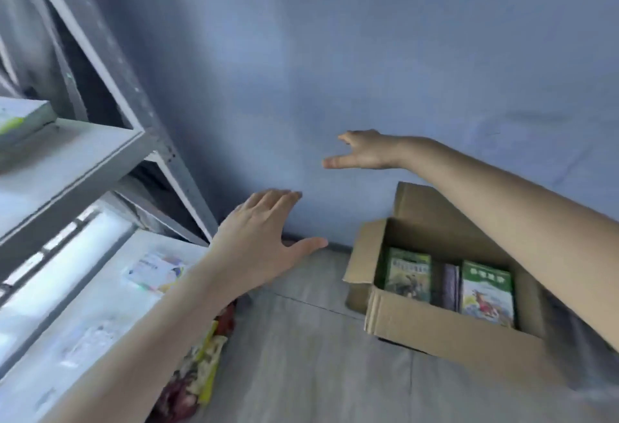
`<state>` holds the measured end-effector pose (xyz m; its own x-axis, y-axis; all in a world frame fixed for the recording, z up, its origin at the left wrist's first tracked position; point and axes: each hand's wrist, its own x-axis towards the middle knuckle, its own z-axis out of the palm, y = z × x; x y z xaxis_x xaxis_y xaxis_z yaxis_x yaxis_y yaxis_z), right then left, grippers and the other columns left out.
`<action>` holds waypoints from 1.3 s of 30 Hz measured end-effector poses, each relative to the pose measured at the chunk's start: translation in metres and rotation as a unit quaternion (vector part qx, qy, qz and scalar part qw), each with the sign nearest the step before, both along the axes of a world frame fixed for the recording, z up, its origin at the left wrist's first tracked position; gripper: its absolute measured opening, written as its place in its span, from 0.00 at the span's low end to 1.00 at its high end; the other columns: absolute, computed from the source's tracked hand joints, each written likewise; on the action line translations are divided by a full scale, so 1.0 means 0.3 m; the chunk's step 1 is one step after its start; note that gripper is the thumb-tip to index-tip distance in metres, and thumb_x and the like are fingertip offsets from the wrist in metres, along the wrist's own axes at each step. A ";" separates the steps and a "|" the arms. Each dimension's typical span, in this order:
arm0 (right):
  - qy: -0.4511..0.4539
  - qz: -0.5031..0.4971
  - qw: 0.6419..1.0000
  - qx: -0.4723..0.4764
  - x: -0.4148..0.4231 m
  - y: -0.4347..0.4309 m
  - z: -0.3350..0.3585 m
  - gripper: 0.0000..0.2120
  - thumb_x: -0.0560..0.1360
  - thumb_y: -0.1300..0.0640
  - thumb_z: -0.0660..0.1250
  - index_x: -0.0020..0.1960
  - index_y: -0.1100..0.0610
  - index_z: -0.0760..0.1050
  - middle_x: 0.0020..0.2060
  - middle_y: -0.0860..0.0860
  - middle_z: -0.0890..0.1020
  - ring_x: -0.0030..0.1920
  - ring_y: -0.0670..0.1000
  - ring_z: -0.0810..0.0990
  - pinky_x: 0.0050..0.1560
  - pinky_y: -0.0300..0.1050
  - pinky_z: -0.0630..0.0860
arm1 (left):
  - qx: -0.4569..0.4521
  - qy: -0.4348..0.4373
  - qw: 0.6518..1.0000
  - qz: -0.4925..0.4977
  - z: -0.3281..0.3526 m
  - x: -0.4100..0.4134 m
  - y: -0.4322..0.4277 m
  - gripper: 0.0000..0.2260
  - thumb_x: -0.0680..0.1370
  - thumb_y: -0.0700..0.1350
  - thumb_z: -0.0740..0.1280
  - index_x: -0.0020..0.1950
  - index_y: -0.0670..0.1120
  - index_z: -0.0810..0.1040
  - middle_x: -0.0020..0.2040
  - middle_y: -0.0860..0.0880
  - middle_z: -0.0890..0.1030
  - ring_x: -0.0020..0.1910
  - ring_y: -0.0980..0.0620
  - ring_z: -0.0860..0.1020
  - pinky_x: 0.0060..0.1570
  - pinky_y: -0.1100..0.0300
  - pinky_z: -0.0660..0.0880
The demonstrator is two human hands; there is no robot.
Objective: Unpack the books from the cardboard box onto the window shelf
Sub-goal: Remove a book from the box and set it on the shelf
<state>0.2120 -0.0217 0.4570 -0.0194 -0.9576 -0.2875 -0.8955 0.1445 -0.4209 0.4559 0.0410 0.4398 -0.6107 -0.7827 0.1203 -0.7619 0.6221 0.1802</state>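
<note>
Nothing is being held right now: the left hand [258, 238] is spread flat with fingers wide over the edge of the window shelf [100, 288], and the right hand [365, 151] is stretched out higher up toward the blue wall [368, 54], fingers loosely apart and empty too. A bit further down to the right, the cardboard box [435, 325] is sat on the grey floor [301, 355] with its flaps open, and the books [449, 285] are seen inside, lying cover-up side by side. Two green covers with animal pictures can be made out, with something darker wedged between them; titles are too blurry to be read. They'd probably be handled as slim paperbacks, so light, a bit floppy, and likely glossy enough to slip if pinched by a corner. A grip along a long edge, thumb on top and fingers slid underneath, would likely be best. One pale book [157, 270] looks already laid on the shelf.
</note>
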 end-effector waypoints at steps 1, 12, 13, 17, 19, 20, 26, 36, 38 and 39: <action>-0.002 -0.018 1.000 0.013 -0.088 0.030 -0.027 0.47 0.70 0.30 0.60 0.77 0.58 0.51 0.76 0.56 0.57 0.75 0.57 0.56 0.73 0.54 0.58 | 0.008 -0.002 1.000 -0.020 -0.030 -0.078 0.002 0.39 0.68 0.74 0.53 0.73 0.54 0.63 0.72 0.56 0.67 0.72 0.55 0.61 0.68 0.58 0.61; -0.057 -0.206 0.967 0.140 -0.861 0.168 -0.597 0.45 0.70 0.31 0.62 0.77 0.55 0.51 0.77 0.52 0.55 0.76 0.54 0.56 0.73 0.52 0.56 | 0.149 -0.083 0.971 -0.169 -0.505 -0.833 -0.182 0.37 0.71 0.72 0.53 0.74 0.51 0.60 0.74 0.52 0.64 0.73 0.52 0.59 0.71 0.56 0.57; -0.057 -0.222 0.962 0.148 -0.914 0.184 -0.642 0.45 0.70 0.32 0.62 0.77 0.55 0.51 0.77 0.53 0.55 0.76 0.54 0.56 0.73 0.53 0.57 | 0.162 -0.094 0.965 -0.182 -0.542 -0.894 -0.196 0.37 0.72 0.71 0.54 0.74 0.51 0.59 0.74 0.52 0.63 0.74 0.52 0.59 0.71 0.55 0.57; -0.081 -0.273 0.939 0.193 -1.134 0.258 -0.813 0.44 0.72 0.34 0.62 0.77 0.58 0.52 0.76 0.55 0.57 0.75 0.55 0.58 0.73 0.52 0.58 | 0.185 -0.117 0.951 -0.220 -0.685 -1.148 -0.220 0.36 0.72 0.71 0.54 0.74 0.52 0.60 0.75 0.52 0.64 0.74 0.51 0.58 0.71 0.53 0.59; -0.100 -0.307 0.924 0.203 -1.224 0.306 -0.904 0.43 0.73 0.35 0.62 0.77 0.58 0.52 0.76 0.55 0.58 0.75 0.55 0.59 0.72 0.52 0.60 | 0.185 -0.131 0.947 -0.227 -0.758 -1.256 -0.218 0.35 0.73 0.70 0.54 0.74 0.51 0.60 0.74 0.52 0.64 0.74 0.51 0.58 0.71 0.52 0.58; -0.111 -0.327 0.915 0.209 -1.271 0.329 -0.953 0.42 0.73 0.35 0.62 0.77 0.57 0.52 0.76 0.55 0.59 0.74 0.55 0.60 0.71 0.52 0.60 | 0.179 -0.143 0.945 -0.232 -0.808 -1.315 -0.214 0.34 0.73 0.69 0.55 0.74 0.51 0.60 0.74 0.51 0.65 0.74 0.50 0.59 0.71 0.52 0.58; -0.200 -0.416 0.858 0.226 -1.483 0.461 -1.347 0.34 0.76 0.38 0.60 0.73 0.59 0.60 0.70 0.55 0.69 0.51 0.44 0.76 0.43 0.30 0.73 | 0.167 -0.240 0.917 -0.270 -1.256 -1.598 -0.122 0.31 0.76 0.66 0.55 0.71 0.47 0.65 0.71 0.47 0.69 0.72 0.46 0.62 0.71 0.50 0.59; -0.183 -0.511 0.828 0.138 -1.512 0.620 -1.994 0.30 0.75 0.40 0.62 0.71 0.54 0.64 0.68 0.54 0.70 0.65 0.56 0.72 0.64 0.57 0.70 | 0.256 -0.300 0.904 -0.165 -1.952 -1.761 0.028 0.30 0.76 0.65 0.55 0.69 0.45 0.66 0.65 0.46 0.73 0.65 0.46 0.70 0.57 0.53 0.71; -0.182 -0.521 0.823 0.132 -1.496 0.642 -2.058 0.30 0.75 0.42 0.62 0.72 0.55 0.61 0.69 0.54 0.68 0.68 0.55 0.68 0.66 0.54 0.68 | 0.296 -0.285 0.900 -0.145 -2.013 -1.770 0.061 0.29 0.76 0.65 0.56 0.68 0.46 0.66 0.64 0.46 0.74 0.63 0.46 0.71 0.54 0.52 0.73; -0.183 -0.522 0.822 0.135 -1.491 0.646 -2.080 0.31 0.76 0.43 0.62 0.73 0.56 0.60 0.69 0.55 0.68 0.69 0.55 0.66 0.67 0.54 0.67 | 0.317 -0.273 0.899 -0.134 -2.031 -1.775 0.075 0.28 0.77 0.64 0.56 0.67 0.46 0.66 0.63 0.46 0.74 0.63 0.45 0.72 0.53 0.52 0.73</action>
<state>-0.2352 0.1721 -0.1669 -0.6543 -0.3754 -0.6565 -0.0452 0.8860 -0.4615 -0.0766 0.0635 -0.1696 -0.6208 -0.4043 -0.6717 -0.6820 0.7011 0.2083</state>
